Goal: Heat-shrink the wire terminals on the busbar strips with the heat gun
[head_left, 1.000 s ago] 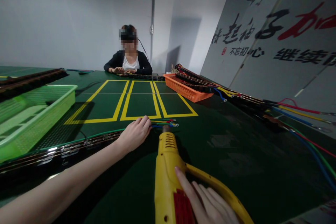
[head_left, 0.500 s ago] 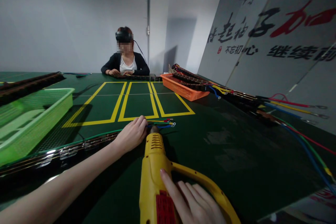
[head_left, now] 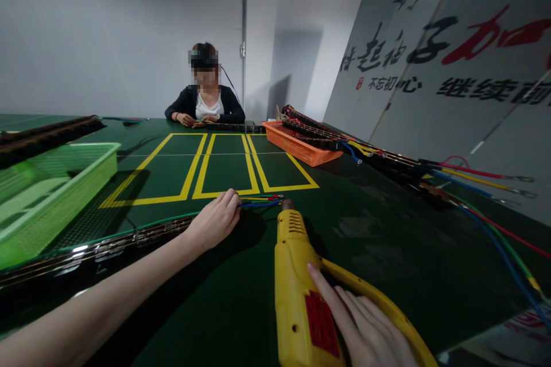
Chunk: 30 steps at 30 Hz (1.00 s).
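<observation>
My right hand (head_left: 359, 321) grips a yellow heat gun (head_left: 297, 281) by its handle, the index finger lying along the body. The gun's metal nozzle (head_left: 287, 205) is close to the ring-lug ends of several coloured wires (head_left: 260, 202). My left hand (head_left: 218, 215) is closed around those wires where they leave a long dark strip assembly (head_left: 124, 243) with copper-coloured bars. That strip lies on the green table, running to the lower left under my forearm. The fingertips of my left hand are partly hidden.
At left stands a green plastic basket (head_left: 101, 178) with a dark strip across it. An orange basket (head_left: 301, 146) at right holds more strips, whose lugged wires (head_left: 482, 175) stick out rightward. Yellow tape rectangles (head_left: 224, 195) mark the table. Opposite sits a person (head_left: 209, 106) with hands on a strip.
The heat gun has moved right in my right hand, its nozzle going from beside my left fingers to the wires' lug ends. My left hand stays in place.
</observation>
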{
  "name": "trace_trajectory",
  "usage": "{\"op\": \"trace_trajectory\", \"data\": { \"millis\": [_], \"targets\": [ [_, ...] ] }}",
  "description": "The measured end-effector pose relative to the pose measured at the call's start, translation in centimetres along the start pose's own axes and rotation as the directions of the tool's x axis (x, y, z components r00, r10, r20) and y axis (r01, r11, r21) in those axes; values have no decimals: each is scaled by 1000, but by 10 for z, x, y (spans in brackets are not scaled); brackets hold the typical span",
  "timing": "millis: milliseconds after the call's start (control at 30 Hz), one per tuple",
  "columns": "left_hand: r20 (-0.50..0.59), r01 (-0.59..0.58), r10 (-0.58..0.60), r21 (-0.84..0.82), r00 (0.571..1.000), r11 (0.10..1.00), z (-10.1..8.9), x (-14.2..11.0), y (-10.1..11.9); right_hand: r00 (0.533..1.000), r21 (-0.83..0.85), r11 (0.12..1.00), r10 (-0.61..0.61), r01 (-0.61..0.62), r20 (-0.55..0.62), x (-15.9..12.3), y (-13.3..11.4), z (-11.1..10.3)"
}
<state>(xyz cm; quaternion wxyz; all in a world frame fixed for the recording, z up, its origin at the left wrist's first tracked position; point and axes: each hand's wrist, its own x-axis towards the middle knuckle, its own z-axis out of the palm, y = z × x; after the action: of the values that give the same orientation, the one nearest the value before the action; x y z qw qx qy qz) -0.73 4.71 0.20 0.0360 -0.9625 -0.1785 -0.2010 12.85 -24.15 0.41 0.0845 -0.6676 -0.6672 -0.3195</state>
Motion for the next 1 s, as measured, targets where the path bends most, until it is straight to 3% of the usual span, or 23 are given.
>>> {"op": "trace_trajectory", "data": {
  "millis": [133,300,500,700,1000],
  "targets": [
    [-10,14,-14,-15,1000,1000,0,0,0,998,-40,998,-55,54,-18,6,-7,3],
    [-22,31,-33,-67,999,997,1,0,0,998,22,997,-70,69,6,22,-33,11],
    [-10,84,-94,-352,996,932,-5,6,-4,993,62,996,-62,69,-101,26,-59,24],
    [35,200,-210,-488,977,850,-5,11,-12,994,93,993,-67,75,-84,27,-58,20],
    [66,246,-252,-555,965,794,-2,12,-21,999,121,992,25,-22,-23,24,-32,4]
  ]
}}
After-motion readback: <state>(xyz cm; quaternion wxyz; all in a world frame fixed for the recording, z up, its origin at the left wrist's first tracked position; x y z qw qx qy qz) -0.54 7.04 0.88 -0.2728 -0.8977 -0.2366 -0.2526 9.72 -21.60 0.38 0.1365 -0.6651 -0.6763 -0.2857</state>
